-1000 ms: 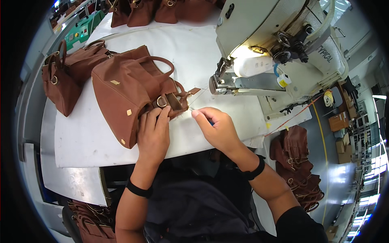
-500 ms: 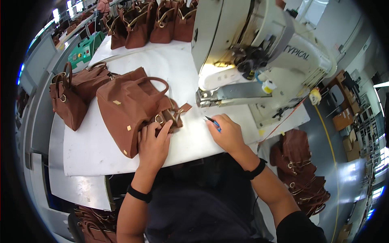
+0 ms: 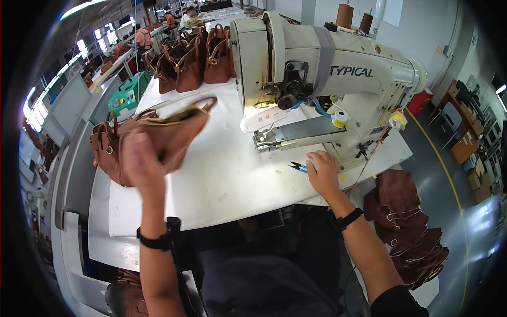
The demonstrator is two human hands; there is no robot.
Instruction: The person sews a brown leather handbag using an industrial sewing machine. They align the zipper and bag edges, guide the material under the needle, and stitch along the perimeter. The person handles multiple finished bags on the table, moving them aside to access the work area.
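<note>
My left hand [image 3: 141,161], smeared by motion, is against a brown handbag [image 3: 182,137] at the left of the white table. The bag is tilted, its light-edged mouth toward the right and a handle raised; how my fingers meet it is blurred. Behind it, another brown handbag [image 3: 104,141] with a gold ring stands partly hidden. My right hand [image 3: 323,171] rests low at the table's right side, fingers curled over the blue handles of small thread snips [image 3: 298,167]. Their dark blades point left and stand apart.
A cream sewing machine [image 3: 364,71] with a projecting arm [image 3: 306,133] stands beyond my right hand. Several brown bags [image 3: 193,71] line the table's far end. More brown bags [image 3: 406,232] are heaped at lower right. A green box [image 3: 129,98] sits at far left.
My left hand has moved left with the handbag, which has tipped so its mouth shows. My right hand and the snips have shifted right, toward the sewing machine. The view has tilted up.
</note>
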